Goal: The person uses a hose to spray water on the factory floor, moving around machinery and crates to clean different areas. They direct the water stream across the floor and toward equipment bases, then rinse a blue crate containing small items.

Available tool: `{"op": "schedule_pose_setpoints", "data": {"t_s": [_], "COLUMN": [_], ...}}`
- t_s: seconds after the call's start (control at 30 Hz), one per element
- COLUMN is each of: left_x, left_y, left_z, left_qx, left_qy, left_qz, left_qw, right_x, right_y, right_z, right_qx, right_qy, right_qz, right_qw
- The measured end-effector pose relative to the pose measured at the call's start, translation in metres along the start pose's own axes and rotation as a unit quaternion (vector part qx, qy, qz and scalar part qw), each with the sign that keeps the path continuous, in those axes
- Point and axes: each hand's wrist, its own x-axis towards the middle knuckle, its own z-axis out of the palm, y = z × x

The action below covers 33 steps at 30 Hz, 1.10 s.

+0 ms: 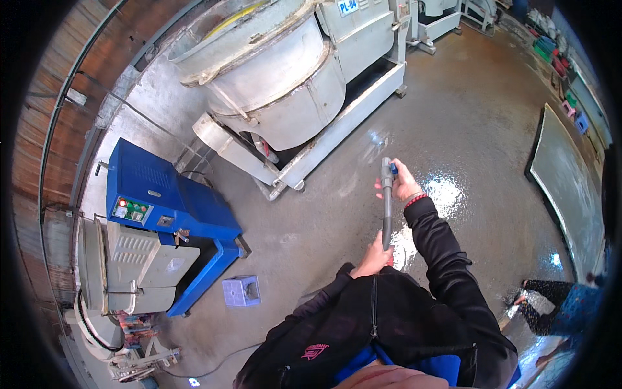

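The person holds a grey hose (387,217) in both hands, out in front of the chest and pointing away toward the far floor. The right hand (403,185) is at the far end, fingers wrapped round the nozzle (387,170), which has a small blue part beside it. The left hand (376,257) is nearer the body, fingers closed round the hose lower down. By the look of it this is hosing-down in progress, with the nozzle aimed at the ground near the foot of the big machine; whether water is leaving the nozzle at this instant is hard to tell from this view. A steady aim calls for both grips kept firm, the near hand guiding the slack.

The floor (466,129) is bare concrete, wet and shiny, with bright glare just right of the hands. Far left stands a large grey drum machine (272,71) tilted on a pale frame. Near left is a blue cabinet (172,198) with small lit buttons, joined to a grey motor housing (142,266); a small grey box (241,290) sits on the floor beside it. A flat panel (567,188) lies at the right, and a second person's legs (551,311) show at the near right.
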Motion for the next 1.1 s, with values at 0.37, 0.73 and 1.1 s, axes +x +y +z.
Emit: {"op": "schedule_pose_setpoints", "data": {"t_s": [0.37, 0.73, 1.1], "left_x": [0.115, 0.230, 0.293], "left_y": [0.072, 0.095, 0.097], "left_z": [-0.068, -0.108, -0.118], "left_qx": [-0.262, -0.210, -0.206], "left_qy": [-0.106, -0.043, -0.028], "left_qz": [-0.090, -0.100, -0.151], "left_qw": [0.955, 0.972, 0.967], "right_x": [0.099, 0.203, 0.265], "right_y": [-0.119, -0.171, -0.199], "right_z": [0.001, 0.066, 0.058], "right_qx": [0.003, 0.015, 0.013], "right_qy": [-0.213, 0.012, 0.021], "right_qz": [-0.015, -0.071, -0.025], "right_qw": [0.977, 0.997, 0.999]}}
